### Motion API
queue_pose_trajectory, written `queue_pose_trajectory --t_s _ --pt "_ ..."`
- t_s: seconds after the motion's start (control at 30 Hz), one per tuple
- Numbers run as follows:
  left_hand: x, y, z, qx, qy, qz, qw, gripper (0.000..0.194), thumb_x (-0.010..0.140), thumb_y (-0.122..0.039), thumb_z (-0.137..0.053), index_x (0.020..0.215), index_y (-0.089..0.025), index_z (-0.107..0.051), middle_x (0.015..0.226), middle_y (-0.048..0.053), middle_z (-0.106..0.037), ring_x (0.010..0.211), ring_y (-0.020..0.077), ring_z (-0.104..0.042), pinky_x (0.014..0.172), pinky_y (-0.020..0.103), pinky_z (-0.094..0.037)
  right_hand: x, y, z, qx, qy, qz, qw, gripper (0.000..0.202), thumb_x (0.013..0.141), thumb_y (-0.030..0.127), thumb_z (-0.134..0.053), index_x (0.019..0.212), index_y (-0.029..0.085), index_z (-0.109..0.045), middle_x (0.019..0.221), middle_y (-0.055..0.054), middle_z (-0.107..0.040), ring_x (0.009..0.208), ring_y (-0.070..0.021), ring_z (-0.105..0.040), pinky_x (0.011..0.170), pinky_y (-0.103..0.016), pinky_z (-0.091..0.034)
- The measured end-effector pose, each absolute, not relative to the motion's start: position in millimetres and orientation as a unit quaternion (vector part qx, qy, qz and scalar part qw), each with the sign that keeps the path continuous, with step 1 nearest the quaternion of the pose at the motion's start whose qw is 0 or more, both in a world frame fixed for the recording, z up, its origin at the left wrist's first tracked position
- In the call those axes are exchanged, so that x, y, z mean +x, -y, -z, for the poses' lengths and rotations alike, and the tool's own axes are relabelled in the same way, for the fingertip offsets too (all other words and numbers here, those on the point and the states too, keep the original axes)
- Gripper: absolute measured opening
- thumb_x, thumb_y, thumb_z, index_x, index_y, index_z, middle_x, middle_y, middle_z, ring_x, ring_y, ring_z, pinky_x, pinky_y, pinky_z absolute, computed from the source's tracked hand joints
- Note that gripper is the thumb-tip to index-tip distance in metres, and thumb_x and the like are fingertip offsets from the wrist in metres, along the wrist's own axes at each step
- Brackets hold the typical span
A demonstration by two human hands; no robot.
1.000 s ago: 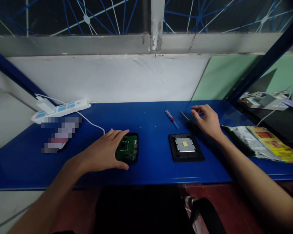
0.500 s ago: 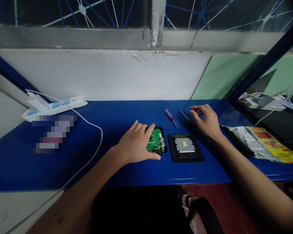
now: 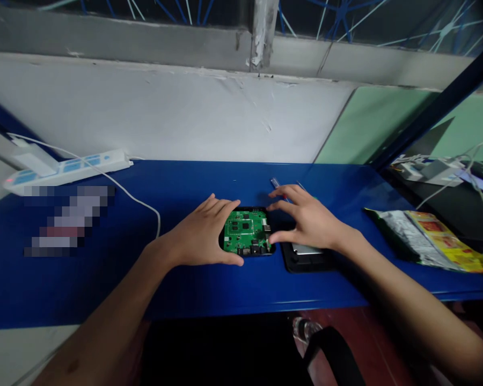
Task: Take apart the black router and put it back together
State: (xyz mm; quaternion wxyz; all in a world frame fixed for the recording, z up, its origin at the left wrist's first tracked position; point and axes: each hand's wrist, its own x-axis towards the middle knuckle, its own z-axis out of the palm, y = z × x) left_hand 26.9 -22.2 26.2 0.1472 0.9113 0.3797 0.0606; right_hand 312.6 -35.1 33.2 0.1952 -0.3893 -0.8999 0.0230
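A green circuit board (image 3: 245, 226) lies in its shallow black casing (image 3: 274, 250) on the blue table. My left hand (image 3: 199, 231) is around the casing's left side, thumb near the front edge and fingers near the back, spread open. At the right edge of the board hovers or rests my right hand (image 3: 306, 217), thumb and fingers apart; I cannot tell whether it touches. Beneath that hand lies a black cover (image 3: 306, 264) with a metal plate (image 3: 306, 250), partly hidden. Two screwdrivers lie behind it: one with a clear handle (image 3: 274, 183), and another mostly covered, its thin shaft (image 3: 300, 185) showing.
A white power strip (image 3: 70, 170) with a plugged-in charger (image 3: 36, 158) sits at the back left, its white cable (image 3: 134, 198) crossing the table. Nearby is a blurred-out object (image 3: 70, 220). On the right lies a yellow and silver packet (image 3: 430, 238). A wall borders the back.
My right hand has moved left from beside the screwdrivers to the board's right edge. My left hand has drawn back leftward, uncovering more of the board. The view has shifted slightly.
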Motion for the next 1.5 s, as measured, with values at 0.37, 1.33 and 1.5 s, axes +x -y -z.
queue_pose_trajectory --t_s 0.37,1.33,1.5 --pt "26.9 21.9 -18.5 0.913 -0.379 -0.069 0.133 0.122 0.059 -0.086 -0.066 0.152 -0.015 -0.033 0.149 0.017 -0.046 0.143 0.0407 -0.035 0.125 0.055 -0.015 302.7 48.5 -19.7 -0.356 0.915 -0.085 0.17 0.07 0.069 0.075 -0.07 0.11 0.019 -0.064 0.129 -0.018 -0.059 0.123 -0.0376 -0.056 0.107 -0.06 -0.046" --pt "29.4 22.1 -19.9 0.899 -0.393 -0.07 0.181 0.123 0.054 -0.074 -0.076 0.15 -0.013 -0.029 0.151 0.019 -0.041 0.146 0.047 -0.027 0.122 0.062 -0.02 306.2 48.7 -22.1 -0.347 0.897 -0.14 0.236 0.07 0.078 0.028 -0.072 0.142 0.022 -0.044 0.141 -0.014 -0.057 0.132 -0.0313 -0.054 0.11 -0.055 -0.047" --pt "28.1 22.8 -18.8 0.891 -0.399 -0.077 0.202 0.128 0.053 -0.072 -0.079 0.152 -0.013 -0.024 0.155 0.023 -0.034 0.147 0.0488 -0.022 0.121 0.064 -0.022 306.5 45.8 -14.3 -0.357 0.886 -0.119 0.271 0.081 0.075 0.034 -0.074 0.147 0.023 -0.037 0.139 -0.015 -0.059 0.128 -0.0337 -0.057 0.106 -0.057 -0.05"
